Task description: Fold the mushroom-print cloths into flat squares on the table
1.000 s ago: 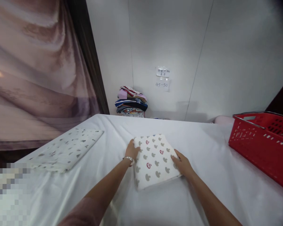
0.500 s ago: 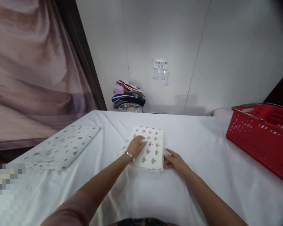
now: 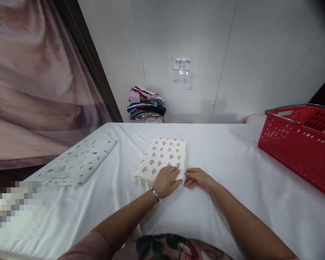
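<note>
A folded white cloth (image 3: 162, 150) printed with grey and red mushroom shapes lies on the white-covered table in front of me. My left hand (image 3: 166, 181), with a silver bracelet at the wrist, rests on its near right corner, fingers laid over the top and thumb by the near edge. At the right edge of the cloth, the fingers of my right hand (image 3: 199, 178) are closed on the layers near that same corner. Part of the corner is hidden under my left hand.
Another folded white cloth (image 3: 78, 162) with small dark prints lies at the left. A red plastic basket (image 3: 295, 144) with metal handles stands at the right. Beyond the far edge is a stack of folded fabrics (image 3: 146, 104) against the wall. A pink curtain (image 3: 43, 90) hangs at left.
My left hand has moved from the middle of the mushroom cloth toward me, to its near right corner. My right hand has closed in on the right edge. The view has tilted slightly down.
</note>
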### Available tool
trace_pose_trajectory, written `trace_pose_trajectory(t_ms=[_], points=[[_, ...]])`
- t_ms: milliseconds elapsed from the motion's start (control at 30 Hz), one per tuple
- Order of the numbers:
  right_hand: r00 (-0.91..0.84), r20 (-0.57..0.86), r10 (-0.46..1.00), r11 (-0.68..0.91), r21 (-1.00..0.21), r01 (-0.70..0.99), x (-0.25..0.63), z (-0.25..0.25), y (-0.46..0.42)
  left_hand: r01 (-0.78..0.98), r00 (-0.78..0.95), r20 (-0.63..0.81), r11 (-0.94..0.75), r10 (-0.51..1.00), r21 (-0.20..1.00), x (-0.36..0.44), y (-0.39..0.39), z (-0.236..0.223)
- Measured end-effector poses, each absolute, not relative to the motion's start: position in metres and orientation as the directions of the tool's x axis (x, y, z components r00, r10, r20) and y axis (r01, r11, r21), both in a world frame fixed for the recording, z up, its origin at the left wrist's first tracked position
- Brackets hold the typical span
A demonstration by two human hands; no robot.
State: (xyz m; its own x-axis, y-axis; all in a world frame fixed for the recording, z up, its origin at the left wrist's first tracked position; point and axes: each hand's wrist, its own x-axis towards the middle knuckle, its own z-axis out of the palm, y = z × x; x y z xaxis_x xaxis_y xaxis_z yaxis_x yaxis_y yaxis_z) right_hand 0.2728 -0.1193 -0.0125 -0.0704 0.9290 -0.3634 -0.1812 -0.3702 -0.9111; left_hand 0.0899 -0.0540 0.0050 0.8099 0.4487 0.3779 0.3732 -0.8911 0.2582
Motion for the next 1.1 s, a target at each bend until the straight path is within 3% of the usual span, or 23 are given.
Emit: trace_pose_trajectory(t_ms=[300,567,800,933,1100], points=[[-0.037,-0.408,0.912,-0.408,-0.896,-0.172,0.272,-0.009,-0.120,0.365,0.758,0.388,-0.834,0.524,0.413,0.091,-0.061,0.011],[-0.034,-0.417,0.908,-0.416,-0.892,-0.177,0.272,-0.011,-0.119,0.389,0.746,0.449,-0.870,0.491,0.304,0.090,-0.064,-0.007],[-0.053,-0.436,0.898,-0.439,-0.890,-0.123,0.268,-0.008,-0.120,0.394,0.677,0.430,-0.788,0.597,0.473,0.094,-0.063,0.006],[-0.059,-0.439,0.897,-0.442,-0.889,-0.118,0.265,-0.010,-0.120,0.368,0.703,0.465,-0.834,0.539,0.411,0.092,-0.065,0.001],[-0.064,-0.413,0.909,-0.415,-0.876,-0.245,0.264,-0.011,-0.117,0.407,0.726,0.446,-0.850,0.524,0.335,0.088,-0.070,-0.006]])
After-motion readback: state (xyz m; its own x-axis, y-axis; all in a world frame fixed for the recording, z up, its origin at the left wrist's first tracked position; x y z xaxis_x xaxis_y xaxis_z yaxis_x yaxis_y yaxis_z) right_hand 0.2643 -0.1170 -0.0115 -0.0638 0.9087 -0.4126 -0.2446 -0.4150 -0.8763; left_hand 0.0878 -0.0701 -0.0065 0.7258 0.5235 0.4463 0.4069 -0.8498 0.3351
